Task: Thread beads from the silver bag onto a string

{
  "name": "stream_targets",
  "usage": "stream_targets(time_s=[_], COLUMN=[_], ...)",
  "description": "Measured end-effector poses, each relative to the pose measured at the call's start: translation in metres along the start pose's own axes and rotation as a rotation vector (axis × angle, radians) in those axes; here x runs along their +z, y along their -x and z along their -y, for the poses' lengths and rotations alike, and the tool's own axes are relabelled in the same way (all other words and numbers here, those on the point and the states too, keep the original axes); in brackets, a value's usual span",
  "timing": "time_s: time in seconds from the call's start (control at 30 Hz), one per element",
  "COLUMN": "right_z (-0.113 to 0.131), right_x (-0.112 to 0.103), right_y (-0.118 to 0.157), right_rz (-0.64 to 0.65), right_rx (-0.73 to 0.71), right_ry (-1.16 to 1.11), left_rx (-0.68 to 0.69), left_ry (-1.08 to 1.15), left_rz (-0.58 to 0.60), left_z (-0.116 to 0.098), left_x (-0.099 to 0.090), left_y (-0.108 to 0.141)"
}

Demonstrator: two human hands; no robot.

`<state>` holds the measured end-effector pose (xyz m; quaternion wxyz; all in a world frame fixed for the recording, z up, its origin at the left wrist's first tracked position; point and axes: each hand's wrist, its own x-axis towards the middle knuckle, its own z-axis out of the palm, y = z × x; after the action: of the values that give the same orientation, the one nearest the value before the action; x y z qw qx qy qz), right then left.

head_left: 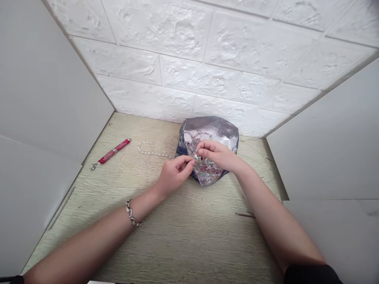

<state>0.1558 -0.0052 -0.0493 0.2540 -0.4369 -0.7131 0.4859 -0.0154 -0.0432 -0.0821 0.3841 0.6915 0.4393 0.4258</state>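
Note:
A bag with a silvery lining [211, 123] lies open by the wall, with many small coloured beads [207, 169] in it. Over its left edge, my left hand [177, 171] is closed, thumb and forefinger pinched together at the tip. Just to the right, above the beads, my right hand [217, 156] is also in a pinch. What either hand holds is too small to make out. A string of clear beads [151, 152] curves over the table from the left towards my left hand; its right end is hidden.
A red pen-like object [114, 151] with a metal clip lies on the table [177, 244] at the left. Thin dark sticks [245, 215] lie beside my right forearm. White brick wall [183, 75] behind, pale panels at both sides.

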Motion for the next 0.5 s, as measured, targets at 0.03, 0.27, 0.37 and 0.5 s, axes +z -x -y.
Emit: stream_targets(time_s=[0.03, 0.27, 0.37, 0.5], right_z=[-0.002, -0.017, -0.019, -0.02], right_x=[0.001, 0.009, 0.01, 0.011], right_y=[0.0, 0.001, 0.001, 0.0], right_rz=[0.036, 0.08, 0.08, 0.083], right_rx=[0.006, 0.022, 0.013, 0.006], right_ry=[-0.095, -0.449, -0.509, -0.54], left_rx=[0.006, 0.05, 0.059, 0.052], left_ry=[0.005, 0.018, 0.007, 0.013], left_rz=[-0.007, -0.017, -0.023, -0.017], left_z=[-0.001, -0.001, 0.0, 0.001], left_x=[0.0, -0.001, 0.0, 0.0], left_y=[0.0, 0.0, 0.001, 0.0])
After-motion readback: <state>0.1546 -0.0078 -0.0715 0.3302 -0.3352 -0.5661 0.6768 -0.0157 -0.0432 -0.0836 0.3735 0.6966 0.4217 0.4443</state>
